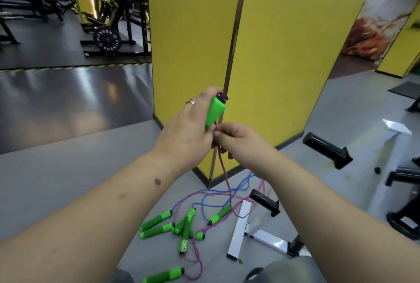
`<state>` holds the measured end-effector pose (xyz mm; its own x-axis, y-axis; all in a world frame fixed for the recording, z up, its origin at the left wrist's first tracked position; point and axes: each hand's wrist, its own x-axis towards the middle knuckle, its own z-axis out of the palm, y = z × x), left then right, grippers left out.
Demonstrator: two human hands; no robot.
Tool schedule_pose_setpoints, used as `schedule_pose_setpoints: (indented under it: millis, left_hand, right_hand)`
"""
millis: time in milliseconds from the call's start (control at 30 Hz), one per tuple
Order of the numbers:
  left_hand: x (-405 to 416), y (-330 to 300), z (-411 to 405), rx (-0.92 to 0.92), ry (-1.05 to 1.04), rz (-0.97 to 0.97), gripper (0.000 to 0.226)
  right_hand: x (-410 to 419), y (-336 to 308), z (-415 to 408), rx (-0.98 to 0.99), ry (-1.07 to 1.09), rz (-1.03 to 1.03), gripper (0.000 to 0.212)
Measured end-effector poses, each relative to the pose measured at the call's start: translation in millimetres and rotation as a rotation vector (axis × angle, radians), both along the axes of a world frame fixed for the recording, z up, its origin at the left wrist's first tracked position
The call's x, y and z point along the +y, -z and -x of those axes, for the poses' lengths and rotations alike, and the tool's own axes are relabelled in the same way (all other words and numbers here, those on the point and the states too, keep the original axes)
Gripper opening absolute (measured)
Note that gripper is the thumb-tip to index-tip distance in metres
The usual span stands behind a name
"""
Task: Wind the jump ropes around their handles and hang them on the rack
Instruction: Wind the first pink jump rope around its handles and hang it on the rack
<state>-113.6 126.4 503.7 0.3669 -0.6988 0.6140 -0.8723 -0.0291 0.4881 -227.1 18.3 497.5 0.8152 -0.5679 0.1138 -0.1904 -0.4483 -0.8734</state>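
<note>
My left hand (188, 128) grips a green jump-rope handle (214, 111) upright in front of the yellow pillar. My right hand (238, 140) pinches the pink rope (225, 176) just below that handle. The rope hangs down to the floor and ends at another green handle (220, 214). Several more green handles (181, 228) lie on the grey floor among tangled pink and blue ropes (205, 201). One further handle (163, 274) lies near the bottom edge. No rack for hanging is clearly seen.
A yellow pillar (261, 44) stands straight ahead. A white bench frame (241, 230) with black padded rollers (327, 149) sits on the floor to the right. Gym machines and a weight plate (106, 37) stand at the far left.
</note>
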Motion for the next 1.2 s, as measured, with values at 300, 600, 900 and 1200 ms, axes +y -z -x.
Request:
schedule_pose_setpoints:
  millis: [300, 600, 900, 1200]
  left_hand:
    - [-25, 69, -27, 0.207, -0.056, -0.180, 0.096]
    - [-65, 157, -57, 0.601, 0.018, -0.234, 0.045]
    - [-86, 188, -94, 0.747, -0.102, -0.180, 0.042]
    - [-82, 205, -93, 0.649, 0.023, -0.362, 0.054]
  right_hand:
    - [-22, 55, -33, -0.260, 0.171, -0.237, 0.027]
    - [-55, 134, -77, -0.372, 0.202, -0.466, 0.026]
    - [-70, 188, -88, 0.326, -0.113, -0.476, 0.022]
    - [-86, 175, -88, 0.002, 0.237, -0.264, 0.018]
